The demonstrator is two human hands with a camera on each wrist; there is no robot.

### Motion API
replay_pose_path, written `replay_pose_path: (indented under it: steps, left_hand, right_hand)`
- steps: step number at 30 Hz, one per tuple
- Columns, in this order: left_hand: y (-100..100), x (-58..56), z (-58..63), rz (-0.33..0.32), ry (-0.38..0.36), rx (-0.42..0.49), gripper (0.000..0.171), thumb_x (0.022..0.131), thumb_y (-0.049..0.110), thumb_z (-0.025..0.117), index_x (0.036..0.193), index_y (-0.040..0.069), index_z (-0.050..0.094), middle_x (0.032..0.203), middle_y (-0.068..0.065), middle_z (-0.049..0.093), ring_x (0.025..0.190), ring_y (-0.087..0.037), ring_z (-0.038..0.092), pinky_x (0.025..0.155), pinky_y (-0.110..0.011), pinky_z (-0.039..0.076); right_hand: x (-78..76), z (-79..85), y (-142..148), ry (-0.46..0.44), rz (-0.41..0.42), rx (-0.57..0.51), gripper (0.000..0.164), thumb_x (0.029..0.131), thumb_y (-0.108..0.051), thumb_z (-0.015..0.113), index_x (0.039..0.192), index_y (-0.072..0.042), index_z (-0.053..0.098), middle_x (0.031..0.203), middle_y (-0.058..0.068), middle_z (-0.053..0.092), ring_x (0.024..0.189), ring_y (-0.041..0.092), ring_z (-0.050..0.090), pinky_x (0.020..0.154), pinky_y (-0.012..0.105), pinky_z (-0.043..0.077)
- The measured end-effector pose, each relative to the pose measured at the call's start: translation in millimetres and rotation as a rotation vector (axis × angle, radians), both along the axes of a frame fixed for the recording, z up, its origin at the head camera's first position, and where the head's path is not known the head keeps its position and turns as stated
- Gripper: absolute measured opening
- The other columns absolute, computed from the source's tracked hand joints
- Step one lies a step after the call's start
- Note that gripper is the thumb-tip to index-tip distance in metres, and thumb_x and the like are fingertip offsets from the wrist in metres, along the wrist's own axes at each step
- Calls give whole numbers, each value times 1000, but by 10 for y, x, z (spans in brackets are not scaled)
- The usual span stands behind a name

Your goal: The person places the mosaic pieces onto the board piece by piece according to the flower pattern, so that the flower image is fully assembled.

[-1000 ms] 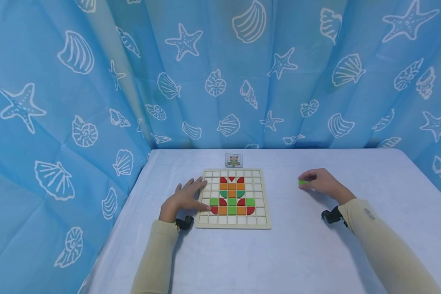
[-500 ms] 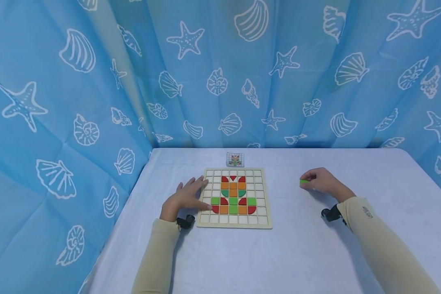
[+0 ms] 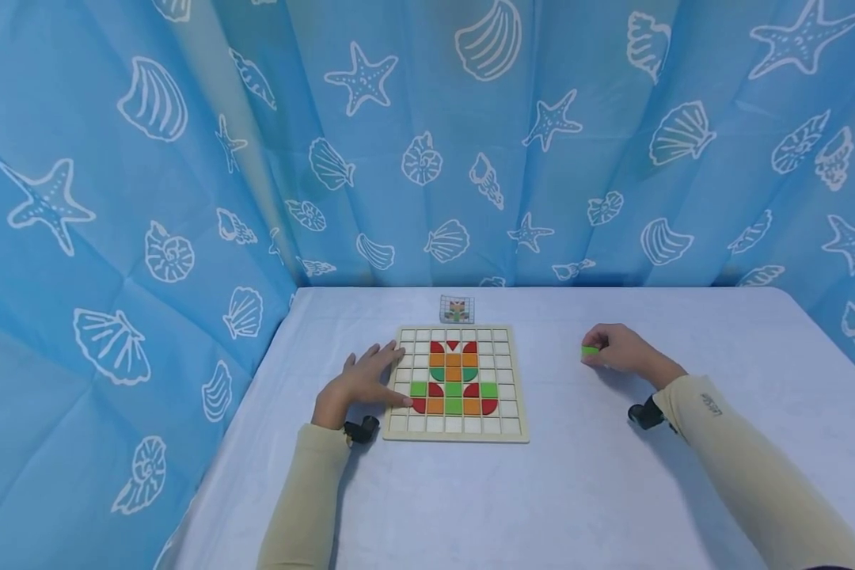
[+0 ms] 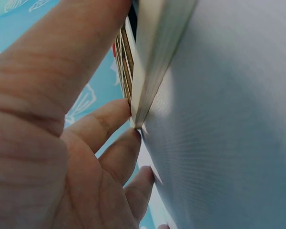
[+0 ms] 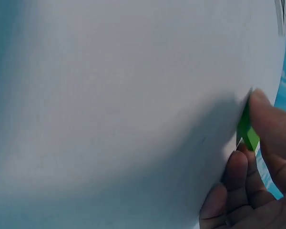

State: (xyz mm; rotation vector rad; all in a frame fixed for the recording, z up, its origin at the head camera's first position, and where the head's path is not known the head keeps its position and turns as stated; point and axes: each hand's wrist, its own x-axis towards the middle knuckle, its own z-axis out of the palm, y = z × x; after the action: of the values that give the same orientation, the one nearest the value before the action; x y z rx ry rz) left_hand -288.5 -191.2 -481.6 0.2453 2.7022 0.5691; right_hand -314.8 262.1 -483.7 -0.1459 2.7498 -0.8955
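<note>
A square wooden grid board (image 3: 455, 436) lies on the white-covered table, with red, orange and green tiles forming a pattern among white cells. Fingers spread, my left hand (image 3: 359, 384) rests on the board's left edge; the left wrist view shows its fingertips along the wooden rim (image 4: 148, 71). Well to the right of the board, my right hand (image 3: 623, 351) pinches a light green tile (image 3: 589, 351) between thumb and fingers, low over the cloth. In the right wrist view part of that green tile (image 5: 248, 129) shows, the rest hidden by the fingers.
Behind the board lies a small card (image 3: 457, 309) printed with a coloured grid pattern. A blue curtain (image 3: 413, 214) with white shells and starfish hangs behind the table (image 3: 541, 491) and along its left side.
The right hand turns the green tile slightly while staying at about the same place. The left hand stays on the board's edge. The whole view has shifted a little.
</note>
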Motion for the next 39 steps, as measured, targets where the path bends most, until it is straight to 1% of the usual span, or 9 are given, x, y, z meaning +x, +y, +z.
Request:
replay_pose_path:
  steps: [5,8,10,15,20,26,30,36,39]
  left_hand:
    - [-1,-6,-4,-7,5,7,103,70,51,85,155,25,33,166,-1,21,155,-29,8,122,-62,0]
    - [-1,-10,-12,-5,3,9,103,70,51,85,155,25,33,166,-1,22,155,-30,8,122,-62,0]
    - [0,-14,-13,-1,4,3,103,70,52,84,155,26,33,166,-1,21,155,-29,8,122,-62,0]
    - [14,-10,-10,7,-1,3,102,70,51,85,155,26,33,166,0,21,155,-30,8,122,-62,0]
    - [14,-6,-11,6,-6,5,102,71,51,84,155,25,33,166,-1,21,155,-30,7,122,-62,-1]
    - [6,-12,-17,-3,2,6,103,71,52,84,155,25,33,166,-1,20,155,-30,7,122,-62,-1]
    - [3,-12,-15,-4,3,13,102,71,51,84,155,25,34,166,0,20,155,-30,7,122,-62,-1]
    - [9,-5,-10,-4,9,22,101,71,50,85,155,25,34,166,0,22,155,-30,8,122,-62,-1]
    - [1,-9,-16,-1,11,24,102,70,50,85,155,25,34,166,0,22,155,-30,9,122,-62,0]
  right_hand:
    - [32,8,-101,65,27,46,23,88,-14,71,104,-3,58,99,16,62,87,26,56,74,35,49]
    - [76,83,-215,118,56,87,17,89,-10,69,101,-4,59,97,16,66,84,26,58,73,37,51]
    - [106,143,-318,148,71,127,13,89,-8,68,100,-5,61,95,14,67,82,25,58,73,38,52]
    - [177,263,-638,175,106,177,10,90,-6,67,100,-7,66,91,9,67,80,22,57,72,36,52]
    - [267,326,-950,199,152,94,10,90,-7,66,100,-9,67,91,5,68,82,20,58,72,33,52]
    - [363,341,-1248,186,177,-89,11,90,-12,71,101,-10,69,91,3,68,80,17,55,70,27,50]
    - [446,337,-1423,193,197,-199,15,88,-13,74,102,-9,69,91,2,69,79,17,56,71,27,51]
    - [534,264,-1642,239,202,-249,19,89,-13,74,107,-11,70,96,2,71,83,15,63,75,27,57]
    - [581,229,-1744,229,204,-264,17,88,-12,74,105,-13,71,97,1,71,83,13,64,75,25,58]
